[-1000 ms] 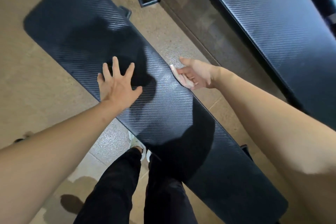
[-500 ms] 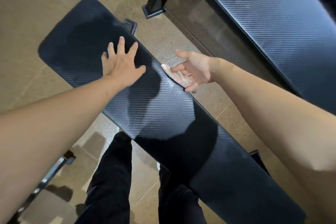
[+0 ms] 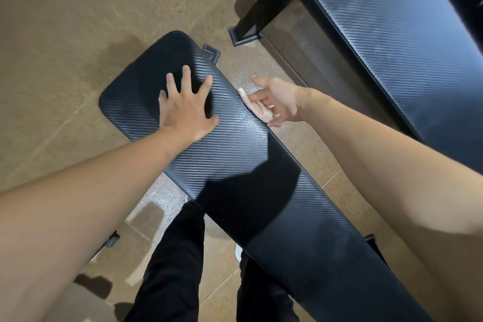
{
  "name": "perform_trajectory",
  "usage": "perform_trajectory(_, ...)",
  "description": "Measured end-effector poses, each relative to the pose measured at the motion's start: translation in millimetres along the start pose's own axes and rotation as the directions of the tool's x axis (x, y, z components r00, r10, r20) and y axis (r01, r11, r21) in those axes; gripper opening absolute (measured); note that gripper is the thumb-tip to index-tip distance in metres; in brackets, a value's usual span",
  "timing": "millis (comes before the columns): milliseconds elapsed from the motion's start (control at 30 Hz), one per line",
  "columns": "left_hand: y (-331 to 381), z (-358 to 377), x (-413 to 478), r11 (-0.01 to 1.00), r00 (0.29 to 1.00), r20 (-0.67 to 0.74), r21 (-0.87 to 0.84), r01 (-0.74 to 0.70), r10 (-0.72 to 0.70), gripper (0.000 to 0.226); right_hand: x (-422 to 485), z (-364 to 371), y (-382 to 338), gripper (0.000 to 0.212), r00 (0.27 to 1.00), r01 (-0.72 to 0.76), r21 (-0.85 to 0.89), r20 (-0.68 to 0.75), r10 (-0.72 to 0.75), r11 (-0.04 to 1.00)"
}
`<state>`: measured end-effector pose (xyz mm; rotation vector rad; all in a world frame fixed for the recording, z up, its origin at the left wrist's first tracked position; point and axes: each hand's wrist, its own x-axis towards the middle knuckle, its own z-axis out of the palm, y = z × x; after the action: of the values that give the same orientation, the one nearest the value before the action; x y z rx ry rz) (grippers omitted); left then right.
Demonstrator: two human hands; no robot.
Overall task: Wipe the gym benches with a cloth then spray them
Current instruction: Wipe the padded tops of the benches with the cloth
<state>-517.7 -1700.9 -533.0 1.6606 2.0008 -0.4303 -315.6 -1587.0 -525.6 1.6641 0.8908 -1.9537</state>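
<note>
A long black gym bench [image 3: 243, 154] with a carbon-weave cover runs from upper left to lower right. My left hand [image 3: 187, 110] lies flat on its far half with the fingers spread. My right hand [image 3: 271, 103] hangs at the bench's right edge, palm turned up, fingers loosely extended and touching the edge. Neither hand holds anything. No cloth or spray bottle is in view.
A second black bench [image 3: 392, 42] stands at the upper right on a black post with a foot [image 3: 245, 35]. The floor [image 3: 78, 21] is brown tile. My legs in black trousers [image 3: 170, 269] stand at the near bench's left side.
Both hands have slid further along the bench toward its far end, the left hand staying flat on the pad. The view has shifted so the bench end sits lower in frame.
</note>
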Motion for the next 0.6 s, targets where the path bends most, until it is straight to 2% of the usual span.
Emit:
perform_trajectory(67,-8.0,-1.2,0.6,0.999,0.999,0.000,0.007,-0.034,0.034,0.091,4.0,4.9,-18.2,0.064,1.000,-0.001,0.016,0.001,0.001,1.000)
perform_trajectory(200,-25.8,-0.8,-2.1,0.992,0.992,-0.017,0.008,-0.122,0.123,0.087,16.6,12.8,-56.3,0.057,0.999,0.019,0.015,0.040,-0.020,1.000)
perform_trajectory(333,-42.5,-5.2,-2.6,0.988,0.990,-0.055,-0.079,-0.136,0.132,0.079,23.1,22.0,-95.0,0.062,0.998,0.038,0.012,0.048,-0.038,0.999)
perform_trajectory(467,-66.6,-6.8,-2.0,0.991,0.994,-0.113,-0.132,-0.005,-0.010,0.077,29.2,29.3,-130.2,0.071,0.996,0.048,-0.017,0.078,-0.047,0.999)
perform_trajectory(600,-93.2,-5.3,-3.0,0.965,0.978,-0.073,-0.196,0.177,-0.194,0.084,36.4,36.2,-161.7,0.080,0.995,0.031,-0.020,0.098,-0.029,0.999)
